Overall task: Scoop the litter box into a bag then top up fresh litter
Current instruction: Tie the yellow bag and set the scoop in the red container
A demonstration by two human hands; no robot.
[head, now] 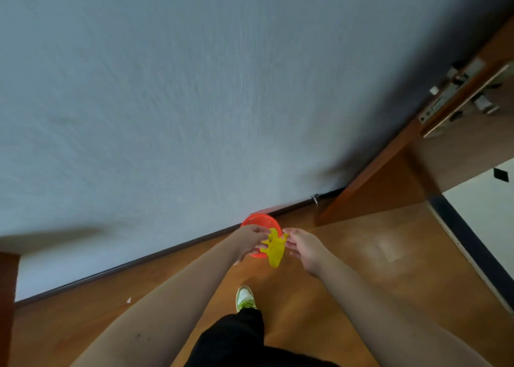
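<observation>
— Holding anything right now?

— You pinch a yellow bag (274,248) between both hands: your left hand (250,240) grips its left edge with curled fingers, and your right hand (301,245) pinches the right corner (thumb and forefinger on the plastic).

— Where does it hang?

— It hangs crumpled between your hands, above the wooden floor (361,255), in front of a red mesh basket (258,220) that stands by the grey wall (194,102). Your shoe (244,297) steps below it; an open door (389,177) stands to your right.
</observation>
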